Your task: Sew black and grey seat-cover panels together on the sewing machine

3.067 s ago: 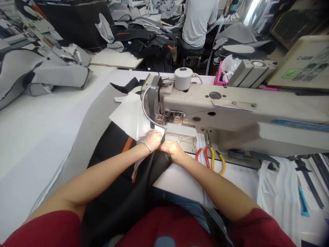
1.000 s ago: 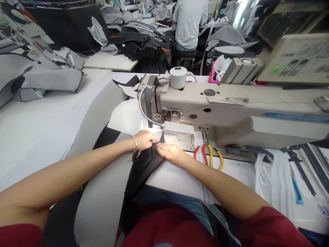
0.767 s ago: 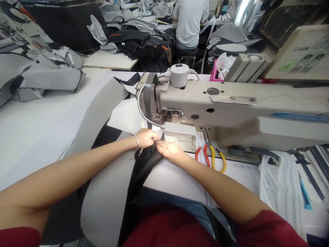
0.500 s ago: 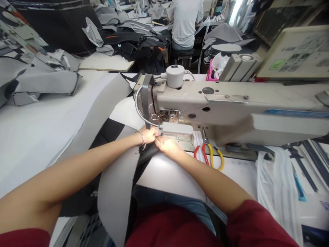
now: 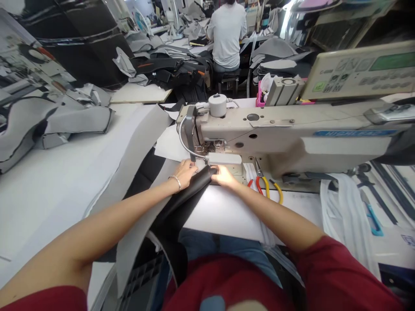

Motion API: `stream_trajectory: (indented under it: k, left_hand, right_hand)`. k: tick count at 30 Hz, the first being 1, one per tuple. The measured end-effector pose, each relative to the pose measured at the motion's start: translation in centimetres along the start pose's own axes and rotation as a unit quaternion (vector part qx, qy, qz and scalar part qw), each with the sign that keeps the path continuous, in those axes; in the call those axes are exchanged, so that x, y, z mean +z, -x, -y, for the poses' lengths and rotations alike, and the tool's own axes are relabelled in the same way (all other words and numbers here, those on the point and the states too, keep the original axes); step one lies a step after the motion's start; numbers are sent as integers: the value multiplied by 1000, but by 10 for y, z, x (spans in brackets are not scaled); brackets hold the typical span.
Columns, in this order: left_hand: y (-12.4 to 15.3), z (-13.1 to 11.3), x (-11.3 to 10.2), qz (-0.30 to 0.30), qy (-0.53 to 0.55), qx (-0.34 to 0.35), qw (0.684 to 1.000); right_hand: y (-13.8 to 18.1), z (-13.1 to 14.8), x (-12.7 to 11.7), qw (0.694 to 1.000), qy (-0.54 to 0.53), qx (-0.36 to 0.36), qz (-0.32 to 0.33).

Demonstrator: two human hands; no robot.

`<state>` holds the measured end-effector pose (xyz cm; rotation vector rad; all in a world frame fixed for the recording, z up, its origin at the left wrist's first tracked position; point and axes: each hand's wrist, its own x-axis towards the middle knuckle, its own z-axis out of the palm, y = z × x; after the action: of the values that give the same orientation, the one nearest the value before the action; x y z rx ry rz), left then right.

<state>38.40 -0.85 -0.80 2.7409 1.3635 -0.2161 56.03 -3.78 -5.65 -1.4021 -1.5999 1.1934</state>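
**Item 1:** black leatherette panel (image 5: 191, 194), joined to a long grey fabric panel (image 5: 138, 164). The black part is curled into a fold, lying on the white sewing table (image 5: 223, 211) just in front of the needle area, and its lower end hangs off the table edge toward the person's lap.

**Item 2:** left hand (image 5: 184, 173), open, palm down, fingers spread on the black fold; metal bangle (image 5: 175, 182) on the wrist.

**Item 3:** right hand (image 5: 225, 176), against the far side of the fold, fingers partly hidden; whether it grips cannot be told.

**Item 4:** industrial sewing machine (image 5: 285, 125), beige, with gooseneck lamp (image 5: 184, 134) and a white backing sheet (image 5: 170, 144) beside its head.

**Item 5:** red-and-yellow-handled pliers (image 5: 266, 186), on the table right of the right hand.

**Item 6:** pink caddy (image 5: 260, 98), behind the machine, holding a white plastic bag (image 5: 266, 84).

**Item 7:** dark slatted crate (image 5: 139, 276), below the table edge, contents not visible.

**Item 8:** seated co-worker in a pale T-shirt (image 5: 227, 43), beyond piled black-and-orange cut pieces (image 5: 168, 65).
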Motion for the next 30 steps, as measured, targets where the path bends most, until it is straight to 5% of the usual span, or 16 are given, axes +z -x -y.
stream_trajectory:
  k: [4,9,13,16,20,27,30]
  left_hand:
    - [-4,4,-1,39,-9,-22,999]
    - [-5,2,-5,39,-66,5,997]
    - [-4,-2,-9,19,-105,34,994]
    - [-7,-8,-11,28,-147,41,988]
    - [-13,-11,-13,41,-167,64,983]
    - [-18,2,-10,35,-161,95,982]
    - [-20,8,-8,41,-151,85,984]
  right_hand:
    - [14,21,5,944,-314,102,0]
    - [54,26,-17,896,-399,181,71]
    - [67,9,-28,937,-294,152,114]
    - [49,0,-29,989,-95,-7,114]
    - [18,-6,-27,969,187,-160,-3]
    - [7,-11,-13,977,87,-193,-31]
    - [5,-10,-16,966,111,-233,33]
